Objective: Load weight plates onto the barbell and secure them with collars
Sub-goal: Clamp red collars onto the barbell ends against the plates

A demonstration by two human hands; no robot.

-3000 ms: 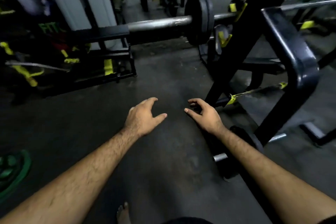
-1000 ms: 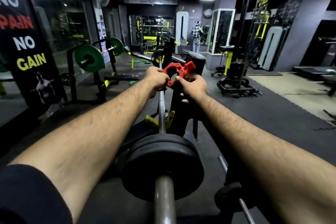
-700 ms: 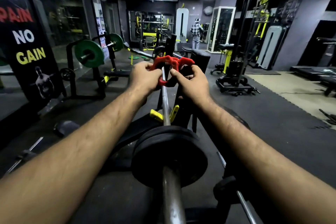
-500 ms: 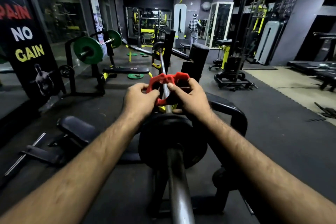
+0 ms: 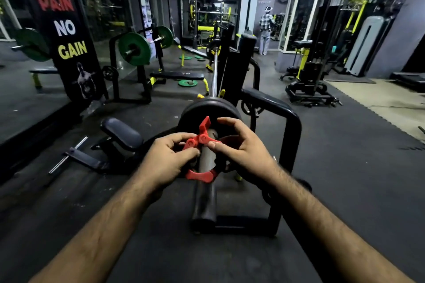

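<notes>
- Red clamp collar (image 5: 199, 158) is around the barbell sleeve (image 5: 207, 163), a bit short of the black weight plate (image 5: 208, 110), not pressed against it as far as I can tell.
- Its lever sticks up, so the clamp looks unlatched.
- Left hand (image 5: 165, 158) is curled on the collar's left side, fingertips pinching the red hinge part.
- Right hand (image 5: 241, 149) is on the other side, thumb and a finger on the collar near the hinge, the other fingers spread loose above it. So both hands are holding the collar.
- The plate sits on the sleeve, and the thin barbell shaft (image 5: 215, 76) runs away from the camera beyond it toward a black rack upright (image 5: 226, 64).
- A black tubular frame (image 5: 292, 126) curves around just right of the plate.
- Off to the left there's a bench pad (image 5: 123, 132) down low, a green plate (image 5: 133, 49) on another bar, and a "NO PAIN NO GAIN" banner (image 5: 66, 30).
- Green plates (image 5: 188, 82) lie on the dark rubber floor (image 5: 345, 156) further back.
</notes>
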